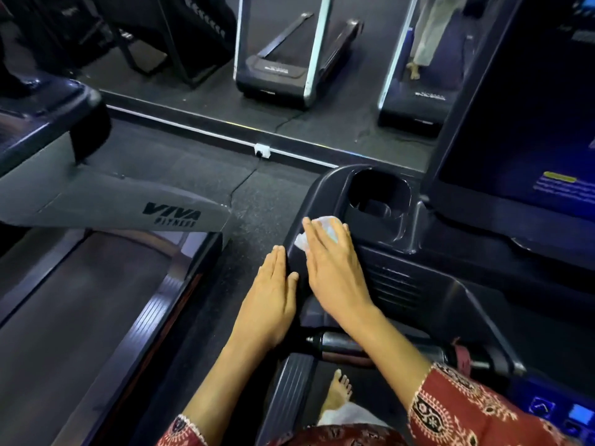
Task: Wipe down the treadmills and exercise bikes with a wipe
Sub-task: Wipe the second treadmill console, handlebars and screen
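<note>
Right hand [331, 268], fingers straight and together, presses the wipe [301, 241] flat on the left corner of the treadmill console [402, 284]; cup holder [380, 194] lies just far-right of the wipe; left hand [273, 300] rests flat and empty just left.

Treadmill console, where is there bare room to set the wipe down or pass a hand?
The cup holder, between the console's left rim and the screen, sits empty. The vented panel right of the right hand is bare. The left corner is crowded: the right hand presses the wipe there, the left hand flat beside it.
</note>
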`<state>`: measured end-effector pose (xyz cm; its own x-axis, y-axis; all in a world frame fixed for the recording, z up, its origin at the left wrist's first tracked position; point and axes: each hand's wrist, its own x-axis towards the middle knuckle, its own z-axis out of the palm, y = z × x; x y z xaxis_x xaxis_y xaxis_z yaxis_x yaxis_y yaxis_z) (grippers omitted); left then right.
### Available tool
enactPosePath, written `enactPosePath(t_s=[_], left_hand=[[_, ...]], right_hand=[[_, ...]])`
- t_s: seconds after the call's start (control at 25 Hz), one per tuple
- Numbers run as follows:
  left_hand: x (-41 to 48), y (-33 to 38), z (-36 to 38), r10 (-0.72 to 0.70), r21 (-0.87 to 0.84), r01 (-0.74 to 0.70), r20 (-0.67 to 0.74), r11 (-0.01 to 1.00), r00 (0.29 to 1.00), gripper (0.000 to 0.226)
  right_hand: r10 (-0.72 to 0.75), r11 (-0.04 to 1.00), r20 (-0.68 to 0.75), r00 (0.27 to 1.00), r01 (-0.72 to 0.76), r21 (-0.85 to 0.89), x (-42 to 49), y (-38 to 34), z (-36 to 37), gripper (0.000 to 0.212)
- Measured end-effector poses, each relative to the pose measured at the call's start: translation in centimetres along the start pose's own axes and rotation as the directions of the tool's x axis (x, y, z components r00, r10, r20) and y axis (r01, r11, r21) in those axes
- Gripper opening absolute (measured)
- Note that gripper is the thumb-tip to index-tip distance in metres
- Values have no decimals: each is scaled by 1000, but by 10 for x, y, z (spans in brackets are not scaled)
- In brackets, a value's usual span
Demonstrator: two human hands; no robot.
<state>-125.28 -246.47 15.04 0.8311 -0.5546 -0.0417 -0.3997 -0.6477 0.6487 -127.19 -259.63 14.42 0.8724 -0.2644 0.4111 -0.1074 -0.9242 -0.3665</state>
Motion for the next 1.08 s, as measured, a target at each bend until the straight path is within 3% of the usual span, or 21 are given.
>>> enactPosePath(t_s=[0.12,0.24,0.32,0.4,0.56,0.68,0.84,0.96,1.08], left_hand=[[26,3,2,-9,-13,9,15,1000,1000,55],[55,10,3,-11,-22,12,22,1000,1000,55],[70,14,5,-13,-37,14,24,999,1000,55],[78,15,6,-4,-61,6,34,998,999,55],[86,9,7,127,-73,-122,67,990,990,55],[91,9,10,240,7,-242,79,970,967,53],[94,10,10,294,113,-306,111,945,949,61],[94,12,15,407,279,-427,130,860,904,58],[94,17,20,451,373,-469,140,801,882,57]], right_hand=[[55,998,30,998,-54,-10,11,15,1,41],[154,987,186,970,-144,-67,47,25,2,46],[137,990,314,939,-123,-65,58,26,-3,54],[90,991,351,932,-48,-126,45,32,-7,57],[119,968,355,927,-29,-249,39,34,-18,53],[226,970,435,871,-159,-187,71,45,-13,55],[302,936,393,868,-192,-295,44,40,-17,61],[334,889,275,901,-204,-410,8,52,-37,62],[299,894,283,911,-164,-416,10,55,-39,58]])
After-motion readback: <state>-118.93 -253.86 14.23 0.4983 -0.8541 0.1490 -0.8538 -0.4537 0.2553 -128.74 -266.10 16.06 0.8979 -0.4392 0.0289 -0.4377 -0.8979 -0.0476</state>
